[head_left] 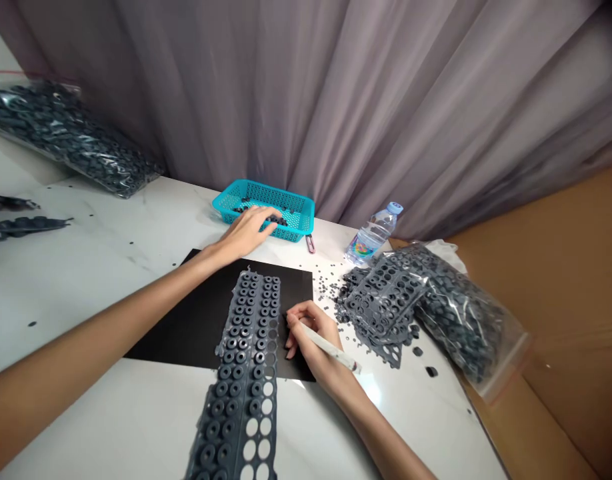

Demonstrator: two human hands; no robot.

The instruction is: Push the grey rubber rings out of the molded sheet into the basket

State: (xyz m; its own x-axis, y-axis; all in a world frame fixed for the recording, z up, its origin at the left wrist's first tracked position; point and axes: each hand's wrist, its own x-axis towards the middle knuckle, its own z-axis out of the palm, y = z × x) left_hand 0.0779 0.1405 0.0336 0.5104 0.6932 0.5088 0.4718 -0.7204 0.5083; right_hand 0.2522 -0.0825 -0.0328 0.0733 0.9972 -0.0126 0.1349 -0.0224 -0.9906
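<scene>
My left hand (251, 230) is over the near rim of a turquoise plastic basket (301, 223). Its thumb and fingers are apart, with small dark rubber rings (277, 220) visible in the basket beside the fingertips. My right hand (313, 333) grips a white pen-like tool (331, 349), whose working tip is hidden by the fingers. Just left of that hand lies a long dark grey rubber sheet (253, 333) of moulded rings in rows. Several round holes show along its right side and near end. The sheet lies partly on a black mat (186, 320).
A water bottle (373, 233) stands at the back right, near a small pink-edged tool (311, 244). Punched-out sheets (381, 300) and a bag of dark parts (461, 327) lie right, among scattered bits. Another full bag (71, 137) rests back left, before a grey curtain (286, 87).
</scene>
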